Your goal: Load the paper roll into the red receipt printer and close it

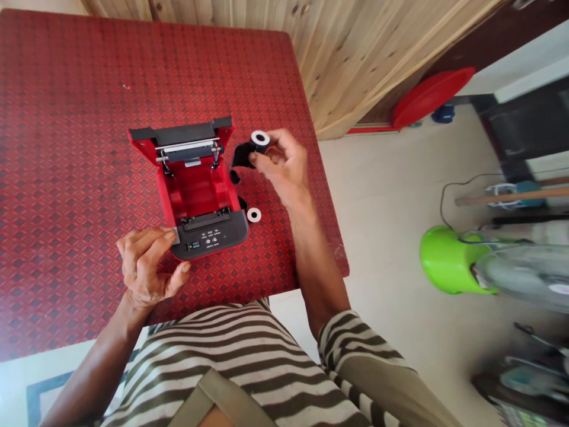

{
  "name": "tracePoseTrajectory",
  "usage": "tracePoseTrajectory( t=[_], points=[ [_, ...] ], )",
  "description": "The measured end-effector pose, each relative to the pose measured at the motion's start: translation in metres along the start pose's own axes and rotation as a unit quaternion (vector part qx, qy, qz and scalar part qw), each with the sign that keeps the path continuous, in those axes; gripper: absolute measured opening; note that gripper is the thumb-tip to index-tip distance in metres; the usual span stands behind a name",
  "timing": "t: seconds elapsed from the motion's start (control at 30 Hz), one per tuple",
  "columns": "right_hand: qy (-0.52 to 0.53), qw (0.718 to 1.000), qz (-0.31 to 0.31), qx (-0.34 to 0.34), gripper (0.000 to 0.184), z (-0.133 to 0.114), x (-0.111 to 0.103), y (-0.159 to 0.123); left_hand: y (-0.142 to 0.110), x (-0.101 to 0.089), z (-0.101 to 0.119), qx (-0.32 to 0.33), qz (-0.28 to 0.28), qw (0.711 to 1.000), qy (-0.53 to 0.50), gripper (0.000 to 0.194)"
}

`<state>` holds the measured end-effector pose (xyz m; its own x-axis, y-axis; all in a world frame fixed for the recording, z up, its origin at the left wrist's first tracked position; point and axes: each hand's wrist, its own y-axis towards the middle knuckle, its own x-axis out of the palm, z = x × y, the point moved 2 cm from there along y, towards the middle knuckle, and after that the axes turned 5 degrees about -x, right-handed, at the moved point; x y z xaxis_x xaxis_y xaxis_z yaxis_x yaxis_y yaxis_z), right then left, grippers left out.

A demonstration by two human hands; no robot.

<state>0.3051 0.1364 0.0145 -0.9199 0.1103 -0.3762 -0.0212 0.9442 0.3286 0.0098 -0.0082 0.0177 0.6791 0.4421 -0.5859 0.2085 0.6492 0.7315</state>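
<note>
A small red-and-black label printer sits on the table with its lid raised. Its inner bay is in view, and a dark panel with a small screen and buttons faces me. My left hand rests its fingertips at the panel's left corner, beside a small grey piece, with the thumb held apart. Right of the lid, above the table, my right hand pinches a black ribbon roll with a white end, its black strip hanging to the left. Another white-ended roll lies against the printer's right side, partly hidden.
The red patterned table ends at my waist and just right of my right arm. A wooden plank wall stands behind it. On the floor to the right are a green bucket-like stool, a red round object and a cable.
</note>
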Motion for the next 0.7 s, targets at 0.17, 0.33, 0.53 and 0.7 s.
tracePoseTrajectory(
  t=[0.17,0.33,0.53,0.7],
  points=[
    [-0.008,0.997,-0.059,0.050,0.033,0.030,0.029,-0.015,-0.001,0.000,-0.001,-0.010,-0.005,1.000,0.011,0.048],
    [-0.022,0.994,-0.094,0.048,0.037,0.020,0.022,-0.019,0.000,0.001,-0.001,0.010,0.007,1.000,0.003,0.054],
    [-0.038,0.996,-0.050,0.069,0.018,0.006,-0.025,-0.058,-0.003,-0.001,-0.002,-0.011,-0.015,1.000,-0.007,0.047],
    [0.036,0.979,-0.161,0.119,0.034,-0.017,-0.032,-0.103,-0.006,0.000,-0.005,-0.046,-0.015,0.999,0.013,0.044]
  ],
)
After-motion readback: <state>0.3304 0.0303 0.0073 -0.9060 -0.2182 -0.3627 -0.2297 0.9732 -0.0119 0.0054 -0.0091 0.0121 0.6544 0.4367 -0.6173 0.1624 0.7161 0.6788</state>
